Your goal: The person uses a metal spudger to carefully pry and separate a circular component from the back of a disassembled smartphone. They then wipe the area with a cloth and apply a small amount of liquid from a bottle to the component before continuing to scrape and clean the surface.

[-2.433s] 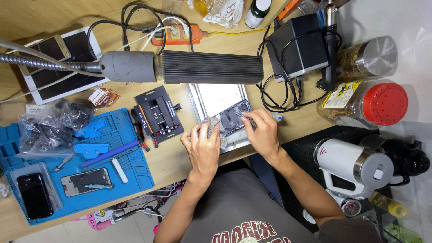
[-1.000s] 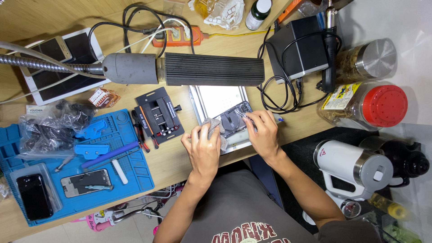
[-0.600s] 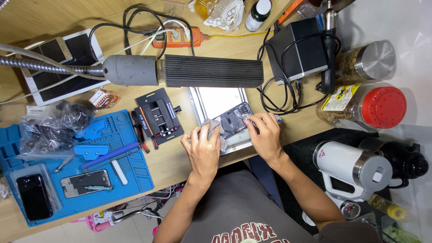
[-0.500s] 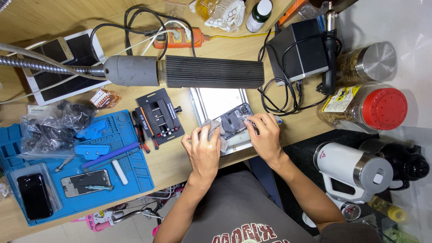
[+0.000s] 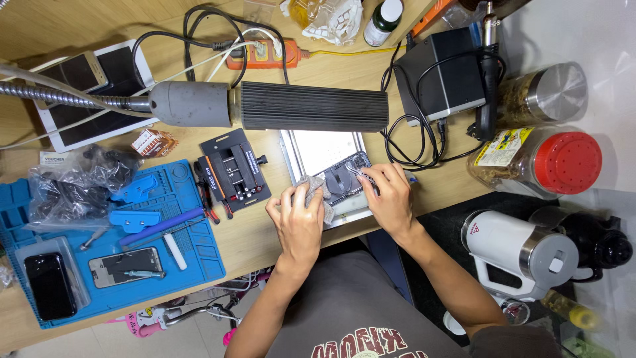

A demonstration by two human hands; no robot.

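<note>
At the bench's front edge: both hands working on an opened phone.

Wooden bench (image 5: 265, 238) carries a blue repair mat (image 5: 192, 258) toward its left end and a ribbed lamp head (image 5: 315, 106) mid-bench. Below the lamp, the opened phone (image 5: 344, 178) lies on a lit pad (image 5: 318, 147). Left hand (image 5: 298, 222) pinches a grey cloth (image 5: 311, 189); right hand (image 5: 391, 199) grips tweezers (image 5: 361, 174) over the phone.

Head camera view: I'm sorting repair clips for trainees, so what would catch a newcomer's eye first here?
At the desk's near edge, the left hand presses a grey cloth beside an opened phone on a lit white pad, while the right hand works at the phone. A ribbed black lamp head hangs just behind. Far right, a red-lidded jar stands out; a blue repair mat lies left.
</note>
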